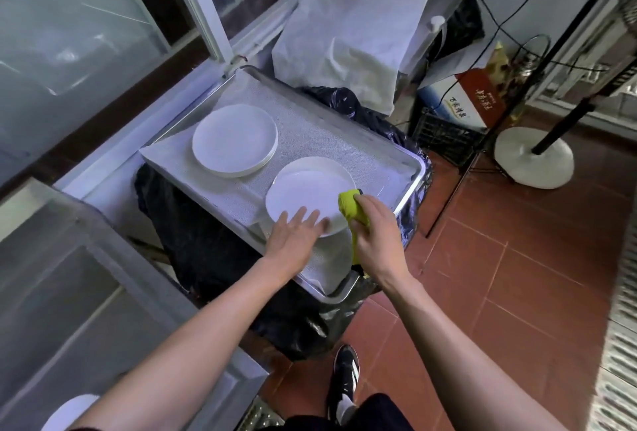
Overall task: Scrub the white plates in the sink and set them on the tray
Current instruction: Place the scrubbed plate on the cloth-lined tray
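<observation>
Two hands: left [293,236] flat on plate [306,196], right [377,237] gripping sponge [351,206]; two plate piles on tray [396,186].

Your open room on the tray [406,186] is the lined strip along its far right side and the near left corner. The far stack of plates [235,139] fills the far left; the near plate [306,194] sits just beside it, a narrow gap between them. To the left the window frame [203,6] hems you in; the white bag [355,34] blocks the far end.
</observation>
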A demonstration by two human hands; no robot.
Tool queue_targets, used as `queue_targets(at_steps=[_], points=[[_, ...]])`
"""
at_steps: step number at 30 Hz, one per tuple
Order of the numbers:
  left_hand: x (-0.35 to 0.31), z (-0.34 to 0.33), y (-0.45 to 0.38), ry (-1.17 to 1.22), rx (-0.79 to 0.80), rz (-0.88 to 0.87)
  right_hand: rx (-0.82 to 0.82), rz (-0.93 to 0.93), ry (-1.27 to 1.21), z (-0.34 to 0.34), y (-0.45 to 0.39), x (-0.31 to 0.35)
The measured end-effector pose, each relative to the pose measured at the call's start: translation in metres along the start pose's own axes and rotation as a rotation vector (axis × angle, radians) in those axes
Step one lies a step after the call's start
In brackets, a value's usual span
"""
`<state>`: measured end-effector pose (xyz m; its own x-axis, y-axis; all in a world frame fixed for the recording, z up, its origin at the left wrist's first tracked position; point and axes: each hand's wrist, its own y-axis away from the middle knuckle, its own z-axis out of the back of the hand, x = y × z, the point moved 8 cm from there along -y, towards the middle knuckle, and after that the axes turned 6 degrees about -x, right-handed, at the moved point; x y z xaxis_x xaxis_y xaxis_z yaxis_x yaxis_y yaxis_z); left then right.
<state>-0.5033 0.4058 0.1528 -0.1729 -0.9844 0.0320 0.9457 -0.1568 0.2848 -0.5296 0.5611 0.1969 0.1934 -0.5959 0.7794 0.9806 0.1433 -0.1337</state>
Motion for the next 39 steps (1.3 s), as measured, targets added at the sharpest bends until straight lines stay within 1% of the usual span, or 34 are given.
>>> queue_targets(at_steps=[2,7,11,14,20,22,27,29,32,39], points=[[0.004,-0.010,-0.003,0.000,0.026,0.015,0.005,0.001,-0.006,-0.002,-0.002,-0.001],[0.009,-0.024,-0.018,0.000,0.019,0.030,0.023,0.022,-0.029,-0.005,-0.003,-0.002],[0.013,-0.040,-0.025,-0.022,0.093,0.046,0.025,0.005,-0.043,-0.006,-0.004,-0.008],[0.012,-0.046,-0.028,-0.034,0.087,0.068,0.008,-0.014,-0.049,-0.005,-0.004,-0.011],[0.015,-0.042,-0.030,-0.012,0.081,0.065,0.035,-0.029,-0.046,-0.007,-0.006,-0.015],[0.014,-0.035,-0.031,0.022,0.058,0.075,0.048,-0.032,-0.043,-0.009,-0.006,-0.016],[0.009,-0.009,-0.023,0.069,-0.072,0.083,0.067,-0.023,-0.039,-0.008,-0.007,-0.013],[0.011,-0.004,-0.016,0.088,-0.096,0.095,0.079,-0.014,-0.031,-0.009,-0.009,-0.011],[0.015,-0.002,-0.006,0.073,-0.135,0.070,0.094,0.005,-0.007,-0.012,-0.008,-0.006],[0.040,0.006,0.036,0.104,-0.220,0.138,0.146,0.091,-0.005,-0.033,-0.005,0.035]])
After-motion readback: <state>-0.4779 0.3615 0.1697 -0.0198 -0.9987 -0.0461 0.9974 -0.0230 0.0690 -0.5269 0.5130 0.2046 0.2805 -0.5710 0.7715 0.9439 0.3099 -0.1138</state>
